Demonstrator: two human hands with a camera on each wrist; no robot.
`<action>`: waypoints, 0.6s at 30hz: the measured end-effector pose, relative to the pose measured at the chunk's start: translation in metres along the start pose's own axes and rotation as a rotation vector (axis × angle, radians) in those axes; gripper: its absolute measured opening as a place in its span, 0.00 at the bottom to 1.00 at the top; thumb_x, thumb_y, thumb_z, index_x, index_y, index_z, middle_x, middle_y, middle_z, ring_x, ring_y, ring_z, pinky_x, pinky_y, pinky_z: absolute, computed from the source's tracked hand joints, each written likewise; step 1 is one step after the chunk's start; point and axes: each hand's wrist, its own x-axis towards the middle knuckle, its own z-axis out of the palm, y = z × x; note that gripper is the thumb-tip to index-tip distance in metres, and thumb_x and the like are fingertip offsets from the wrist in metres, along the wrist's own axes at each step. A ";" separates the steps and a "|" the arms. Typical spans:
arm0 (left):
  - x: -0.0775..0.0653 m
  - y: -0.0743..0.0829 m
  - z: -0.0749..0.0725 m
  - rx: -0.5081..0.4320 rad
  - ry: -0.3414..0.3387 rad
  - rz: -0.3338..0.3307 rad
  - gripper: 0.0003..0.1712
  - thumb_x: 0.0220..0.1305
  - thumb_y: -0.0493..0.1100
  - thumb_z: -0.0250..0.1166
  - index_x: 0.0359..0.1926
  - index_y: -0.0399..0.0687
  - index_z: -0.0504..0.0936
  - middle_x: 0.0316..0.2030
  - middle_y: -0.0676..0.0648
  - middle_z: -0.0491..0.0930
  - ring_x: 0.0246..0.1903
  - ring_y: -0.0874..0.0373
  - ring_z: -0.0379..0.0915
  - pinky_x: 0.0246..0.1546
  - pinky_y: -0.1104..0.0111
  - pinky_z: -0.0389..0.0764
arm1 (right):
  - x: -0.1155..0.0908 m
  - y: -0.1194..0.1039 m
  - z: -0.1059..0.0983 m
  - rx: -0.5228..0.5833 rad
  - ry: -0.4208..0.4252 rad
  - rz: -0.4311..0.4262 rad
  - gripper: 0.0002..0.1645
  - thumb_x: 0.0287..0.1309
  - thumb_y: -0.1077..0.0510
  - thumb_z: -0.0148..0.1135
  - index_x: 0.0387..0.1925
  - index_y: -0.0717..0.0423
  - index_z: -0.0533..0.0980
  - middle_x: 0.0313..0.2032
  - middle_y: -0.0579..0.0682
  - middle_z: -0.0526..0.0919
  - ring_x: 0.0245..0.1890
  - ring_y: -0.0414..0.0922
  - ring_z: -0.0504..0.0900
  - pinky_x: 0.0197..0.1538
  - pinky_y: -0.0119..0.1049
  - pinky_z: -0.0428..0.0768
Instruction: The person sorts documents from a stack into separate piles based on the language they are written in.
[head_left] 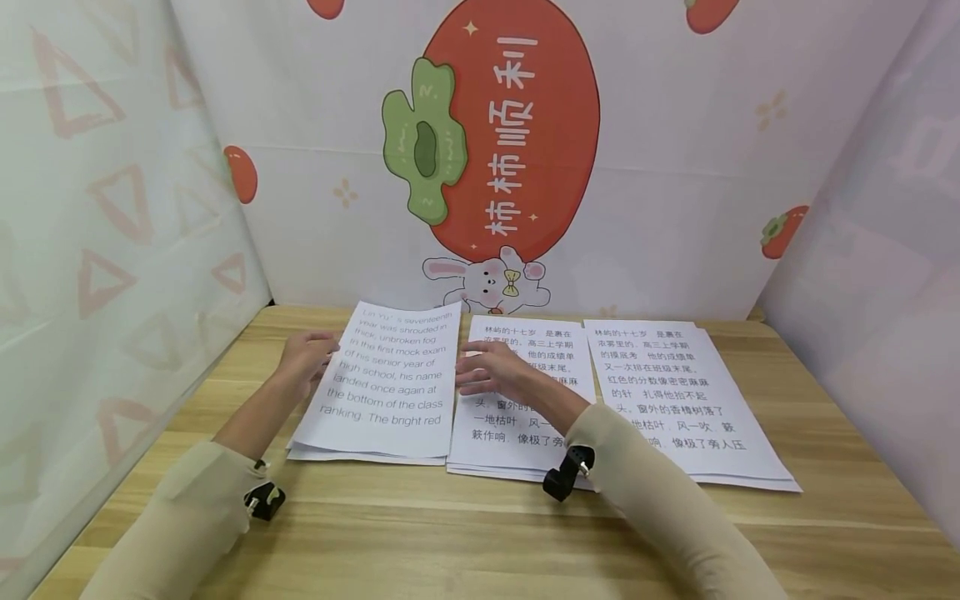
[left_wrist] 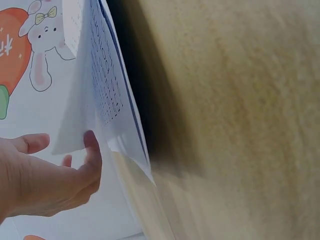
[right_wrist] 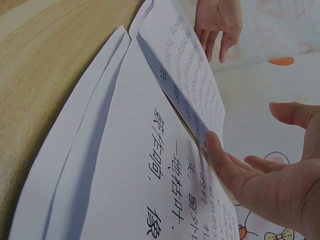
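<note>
On the left pile of paper lies a top sheet printed in English (head_left: pixel 390 383), its far end raised off the sheet beneath. My left hand (head_left: pixel 306 362) is at its left edge, fingers loosely extended; in the left wrist view one fingertip (left_wrist: pixel 90 137) meets the paper's edge. At the opposite edge, my right hand (head_left: pixel 498 371) hovers over the middle pile of Chinese-printed sheets (head_left: pixel 517 421), partly covering its text. The right wrist view shows its forefinger (right_wrist: pixel 214 142) right at the English sheet's side, thumb spread apart. Neither hand grips the paper.
A second pile of Chinese-printed sheets (head_left: pixel 660 392) lies at the right, partly behind my right sleeve (head_left: pixel 660 492). All piles rest on a wooden table (head_left: pixel 420 533). A printed cloth backdrop (head_left: pixel 675 200) stands behind it, with cloth walls at both sides.
</note>
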 end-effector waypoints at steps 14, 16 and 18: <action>-0.003 -0.002 0.005 0.010 0.004 -0.004 0.30 0.73 0.40 0.55 0.73 0.38 0.68 0.73 0.39 0.64 0.31 0.64 0.65 0.36 0.74 0.74 | -0.005 0.001 -0.004 -0.071 -0.010 0.002 0.37 0.71 0.64 0.56 0.77 0.64 0.60 0.64 0.68 0.76 0.61 0.62 0.81 0.64 0.51 0.81; -0.005 -0.002 0.009 0.009 -0.017 0.000 0.30 0.75 0.42 0.53 0.74 0.37 0.66 0.72 0.38 0.65 0.45 0.56 0.71 0.46 0.69 0.77 | -0.007 0.000 -0.005 -0.081 -0.009 -0.002 0.36 0.71 0.64 0.56 0.77 0.64 0.60 0.64 0.68 0.76 0.61 0.62 0.81 0.64 0.52 0.81; -0.008 0.000 0.013 0.020 -0.042 0.011 0.30 0.78 0.44 0.51 0.75 0.36 0.64 0.72 0.36 0.65 0.57 0.48 0.71 0.53 0.64 0.78 | -0.009 -0.001 -0.007 -0.120 -0.009 -0.022 0.35 0.71 0.63 0.57 0.76 0.65 0.61 0.62 0.67 0.78 0.60 0.61 0.82 0.63 0.51 0.82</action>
